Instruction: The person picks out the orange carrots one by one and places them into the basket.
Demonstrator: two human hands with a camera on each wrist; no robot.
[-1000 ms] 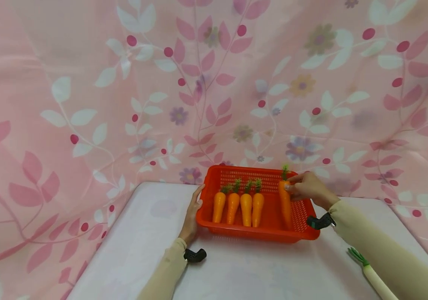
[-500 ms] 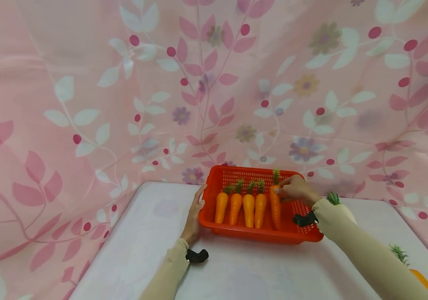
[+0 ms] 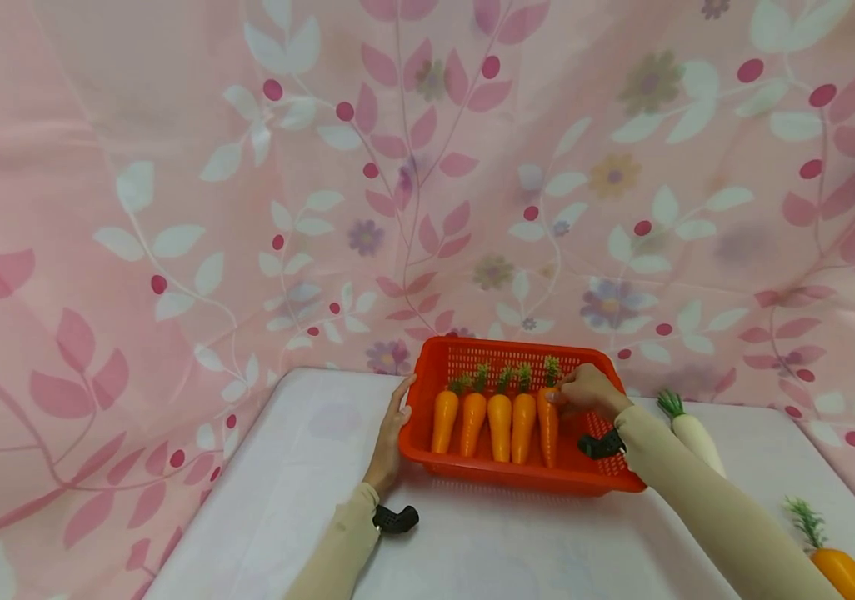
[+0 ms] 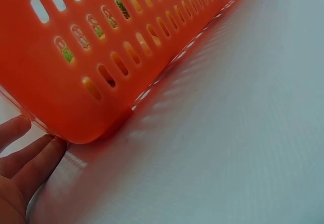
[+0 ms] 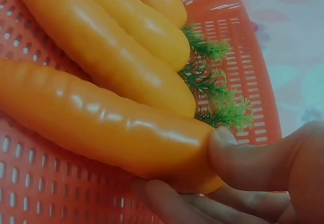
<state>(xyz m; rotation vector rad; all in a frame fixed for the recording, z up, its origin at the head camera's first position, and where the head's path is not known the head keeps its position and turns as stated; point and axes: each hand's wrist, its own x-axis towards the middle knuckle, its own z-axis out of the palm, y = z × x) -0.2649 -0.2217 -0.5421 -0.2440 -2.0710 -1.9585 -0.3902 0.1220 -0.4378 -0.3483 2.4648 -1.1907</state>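
Observation:
My right hand [image 3: 591,392] pinches the thick top end of an orange carrot [image 3: 548,433] by its green leaves. In the right wrist view that carrot [image 5: 111,125] lies low over the slotted floor of a red plastic basket [image 3: 525,477], thumb on one side and fingers under the other. Several more carrots [image 3: 500,427] lie side by side to its left, leafy tops toward the far wall. My left hand [image 3: 386,437] rests against the basket's left side, its fingers [image 4: 35,165] extended along the lower corner in the left wrist view.
To the right of the basket, a white radish [image 3: 697,437] with green leaves lies on the white table [image 3: 517,554], partly behind the right sleeve. Another carrot [image 3: 843,573] lies at the lower right. A pink floral cloth [image 3: 427,208] hangs behind the table.
My right hand has moved left and lowered the carrot beside the row in the basket. The radish and the table carrot now show more from behind the right arm. My left hand stays at the basket.

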